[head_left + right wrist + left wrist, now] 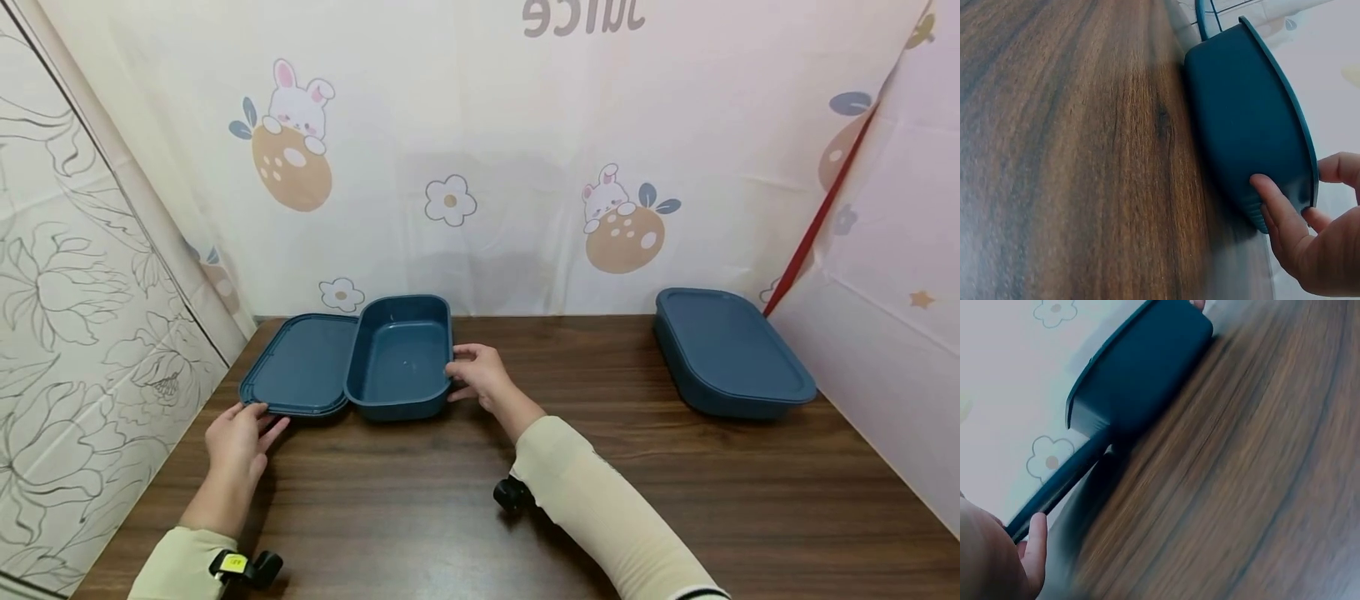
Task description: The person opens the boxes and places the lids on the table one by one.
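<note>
A dark blue rectangular storage box (401, 408) stands uncovered on the table, its inside showing only small light specks. To its left, a matching flat lid (300, 367) touches or nearly touches the box's side. My left hand (238, 442) pinches the lid's near left corner; in the left wrist view, the lid (1060, 481) is lifted off the table at that end. At the box's right side, my right hand (483, 379) grips the rim. The right wrist view has fingers (1279, 203) against the outer wall of the box (1244, 106), others at the rim.
A second blue box with its lid on (731, 350) stands at the table's right side. Behind the brown wooden table (420, 500) hangs a pale curtain (510, 242) with rabbit and flower prints. A flower-patterned panel (75, 333) borders the left side.
</note>
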The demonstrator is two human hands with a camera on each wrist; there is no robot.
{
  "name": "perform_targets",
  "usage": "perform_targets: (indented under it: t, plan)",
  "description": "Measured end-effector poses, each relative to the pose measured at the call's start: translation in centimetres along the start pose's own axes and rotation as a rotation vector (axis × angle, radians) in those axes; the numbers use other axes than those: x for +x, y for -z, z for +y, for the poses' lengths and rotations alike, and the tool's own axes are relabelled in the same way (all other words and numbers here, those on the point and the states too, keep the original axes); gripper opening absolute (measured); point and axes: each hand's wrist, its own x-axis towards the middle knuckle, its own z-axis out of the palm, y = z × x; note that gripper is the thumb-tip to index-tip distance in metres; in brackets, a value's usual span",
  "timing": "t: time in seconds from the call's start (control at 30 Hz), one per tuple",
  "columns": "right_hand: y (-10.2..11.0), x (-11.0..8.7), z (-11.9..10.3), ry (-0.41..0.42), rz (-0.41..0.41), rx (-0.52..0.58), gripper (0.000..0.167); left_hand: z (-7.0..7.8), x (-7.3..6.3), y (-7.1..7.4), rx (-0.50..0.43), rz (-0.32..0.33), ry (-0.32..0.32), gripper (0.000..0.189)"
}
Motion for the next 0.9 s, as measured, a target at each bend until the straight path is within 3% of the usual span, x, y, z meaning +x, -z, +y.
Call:
perform_targets:
  t: [0.17, 0.33, 0.57, 0.67, 0.9]
  plan:
    - [0.0, -0.1, 0.0, 0.005, -0.047, 0.014, 0.064, -0.3, 0.4, 0.7, 0.221, 0.045, -0.023, 0.065]
    - [-0.1, -0.2, 0.0, 0.005, -0.062, 0.018, 0.065, -0.2, 0.8, 1.0, 0.367, 0.059, -0.027, 0.074]
    - [-0.1, -0.3, 0.1, 0.008, -0.075, 0.014, 0.065, -0.1, 1.3, 1.6, 0.566, -0.007, -0.065, 0.073]
    - [-0.2, -0.4, 0.1, 0.015, -0.076, 0.003, 0.064, 0.0, 1.5, 1.7, 0.613, -0.040, -0.073, 0.074]
    - [-0.1, -0.5, 0.0, 0.023, -0.063, -0.010, 0.062, 0.2, 1.6, 1.4, 0.568, -0.072, -0.079, 0.080]
